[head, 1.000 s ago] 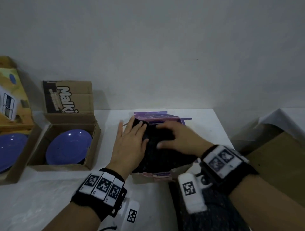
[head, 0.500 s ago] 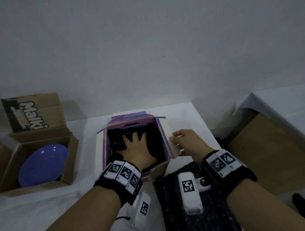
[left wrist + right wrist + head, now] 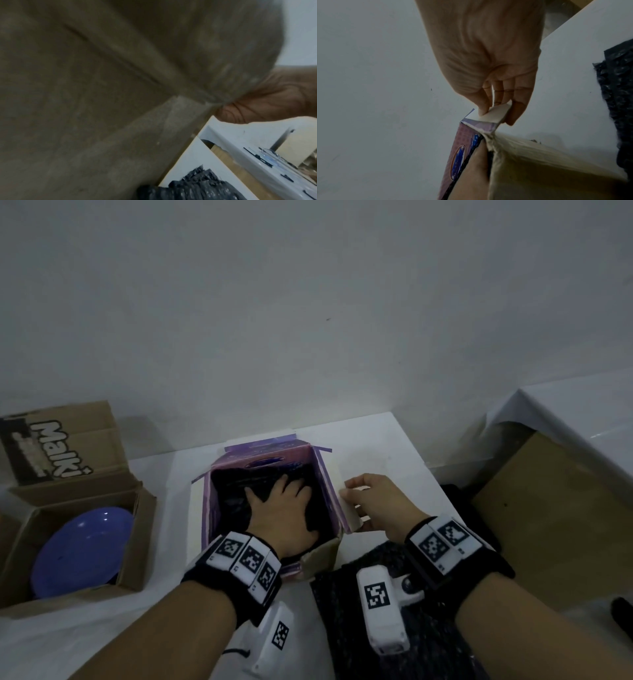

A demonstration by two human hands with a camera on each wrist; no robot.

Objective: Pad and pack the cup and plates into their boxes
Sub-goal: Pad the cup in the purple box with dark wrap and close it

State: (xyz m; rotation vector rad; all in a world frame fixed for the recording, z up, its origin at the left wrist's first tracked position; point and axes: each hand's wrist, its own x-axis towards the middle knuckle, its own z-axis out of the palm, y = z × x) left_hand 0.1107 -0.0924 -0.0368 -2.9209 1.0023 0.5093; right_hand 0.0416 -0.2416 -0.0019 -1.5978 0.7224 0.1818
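Head view: from above and behind both wrists, facing forward and down over the table [image 3: 376,440] toward the wall, purple box [image 3: 329,484] mid-frame. Left wrist view: pressed close against the box's brown outer wall [image 3: 85,108], mostly blurred, table edge at lower right. Right wrist view: close along the right hand [image 3: 488,60] toward its fingers [image 3: 481,102] on the box flap [image 3: 489,113]. Shared by all three: box, table, black wrap [image 3: 428,645].
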